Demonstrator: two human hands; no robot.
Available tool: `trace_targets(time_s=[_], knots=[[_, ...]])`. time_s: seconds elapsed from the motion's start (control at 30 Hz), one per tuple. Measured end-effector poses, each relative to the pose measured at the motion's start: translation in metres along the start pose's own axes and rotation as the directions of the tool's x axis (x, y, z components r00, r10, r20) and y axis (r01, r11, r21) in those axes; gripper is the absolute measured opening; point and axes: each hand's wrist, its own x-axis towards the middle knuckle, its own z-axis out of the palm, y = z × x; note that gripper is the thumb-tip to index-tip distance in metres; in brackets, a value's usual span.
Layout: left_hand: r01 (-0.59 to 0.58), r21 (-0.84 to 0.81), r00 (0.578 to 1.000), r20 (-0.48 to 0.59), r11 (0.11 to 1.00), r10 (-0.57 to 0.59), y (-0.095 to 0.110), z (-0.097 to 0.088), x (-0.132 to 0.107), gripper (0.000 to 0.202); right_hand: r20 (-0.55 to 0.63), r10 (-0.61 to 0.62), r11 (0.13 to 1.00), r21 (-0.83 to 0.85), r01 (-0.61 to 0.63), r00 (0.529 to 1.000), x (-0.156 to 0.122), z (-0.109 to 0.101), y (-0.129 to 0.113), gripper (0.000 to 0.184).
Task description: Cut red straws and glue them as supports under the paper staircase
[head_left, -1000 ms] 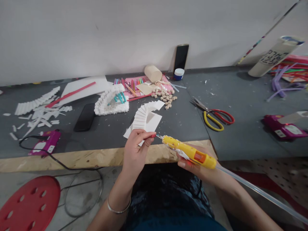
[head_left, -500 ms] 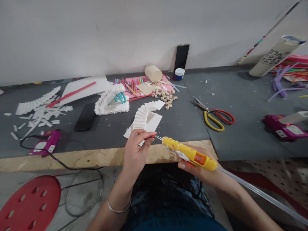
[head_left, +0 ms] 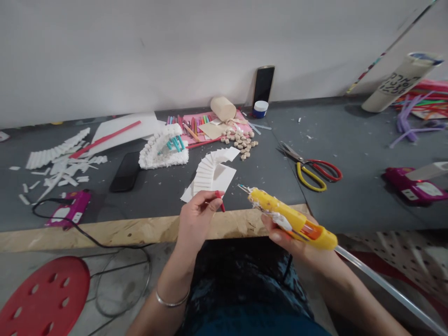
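Note:
My left hand (head_left: 197,219) pinches a short red stick (head_left: 220,200) between thumb and fingers, just above the table's wooden front edge (head_left: 105,229). My right hand (head_left: 297,242) grips a yellow glue gun (head_left: 290,218) with a clear glue stick (head_left: 385,289) trailing from its back. Its nozzle points up and left, a short way right of the red stick and apart from it. Right behind my left hand, a white paper spiral staircase (head_left: 212,170) stands on a white card.
On the grey table lie red-and-yellow scissors (head_left: 311,169), wooden discs (head_left: 241,139), coloured markers (head_left: 191,125), a white arch model (head_left: 163,148), a black phone (head_left: 125,171), white strips (head_left: 59,158) and magenta devices (head_left: 70,209) (head_left: 413,186). A red stool (head_left: 42,296) stands lower left.
The glue gun's nozzle was at the tip of the red stick; it has drawn away to the right. My left hand has turned the stick so that it points downward.

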Motion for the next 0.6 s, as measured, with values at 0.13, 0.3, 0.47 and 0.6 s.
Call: trace_targets(time_s=[0.13, 0.3, 0.47, 0.6], knots=[[0.197, -0.383, 0.977, 0.004, 0.903, -0.211, 0.001, 0.001, 0.008, 0.029, -0.079, -0.002, 0.987, 0.159, 0.014, 0.997, -0.002, 0.001, -0.004, 0.028], [0.349, -0.661, 0.907, 0.062, 0.664, -0.416, 0.016, 0.004, 0.016, 0.033, -0.057, -0.026, 0.995, 0.095, 0.031, 0.998, 0.000, 0.006, -0.010, 0.023], [0.458, -0.756, 0.820, 0.155, 0.468, -0.552, 0.029, 0.014, 0.015, 0.018, 0.001, -0.080, 0.997, -0.014, 0.080, 0.997, 0.002, 0.013, -0.009, 0.026], [0.460, -0.783, 0.800, 0.161, 0.419, -0.579, 0.031, 0.021, 0.012, 0.020, 0.041, -0.100, 0.993, -0.065, 0.102, 0.994, 0.004, 0.014, -0.007, 0.030]])
